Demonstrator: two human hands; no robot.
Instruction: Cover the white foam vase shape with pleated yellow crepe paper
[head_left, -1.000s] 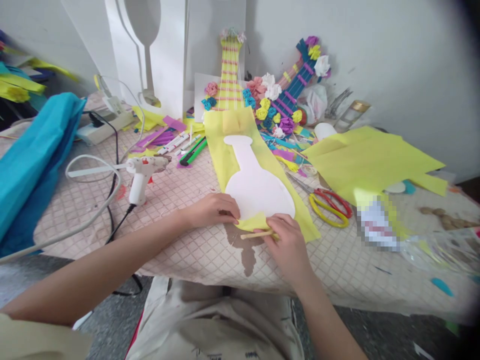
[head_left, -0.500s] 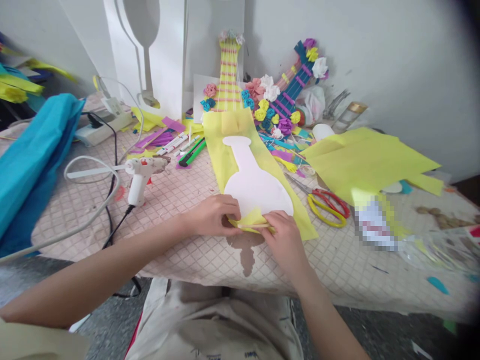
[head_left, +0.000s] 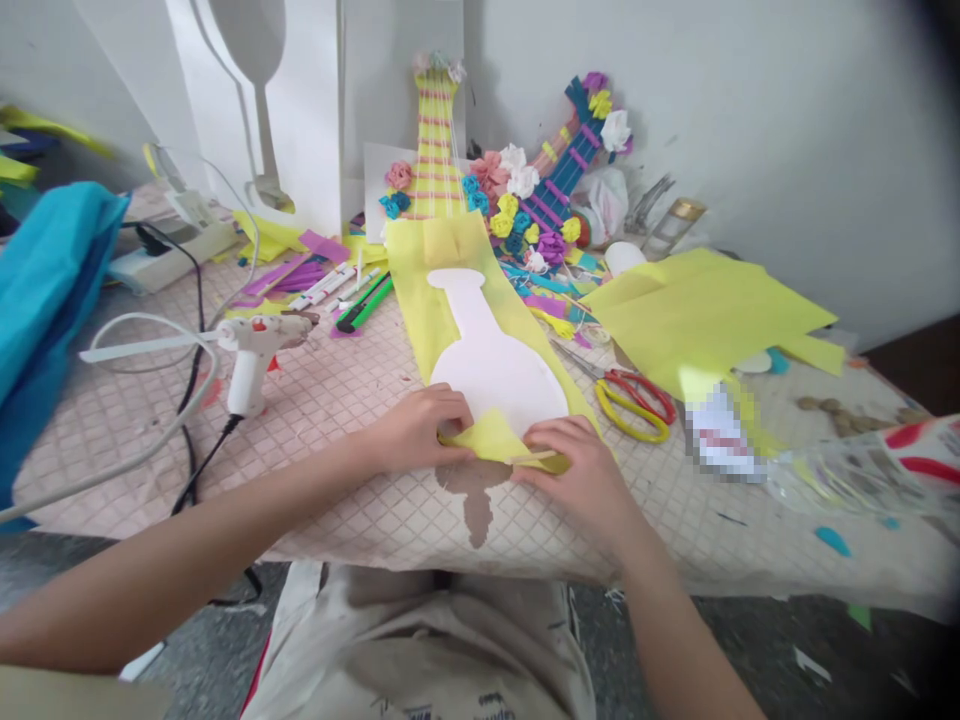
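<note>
A white guitar-shaped cutout [head_left: 496,375] lies on a sheet of yellow crepe paper [head_left: 411,290], its neck pointing away from me. The paper's near edge is folded up over the cutout's rounded bottom. My left hand [head_left: 424,428] is closed, pinching the left end of that fold. At the fold's right end is my right hand [head_left: 581,465], its thumb and fingers closed round a thin wooden stick [head_left: 534,457] lying along the paper. Whether the right fingers also grip the paper is hard to see.
Left are a white glue gun [head_left: 251,365] with its cord and a green cutter [head_left: 367,303]. Scissors [head_left: 634,405] and more yellow paper [head_left: 712,310] lie right. Two decorated paper guitars [head_left: 439,140] stand against the wall. A clear plastic bag [head_left: 840,470] lies far right.
My right hand has slid right along the fold with the stick, baring more of the folded yellow paper between my hands. The left hand keeps its pinch. The whole view has shifted slightly.
</note>
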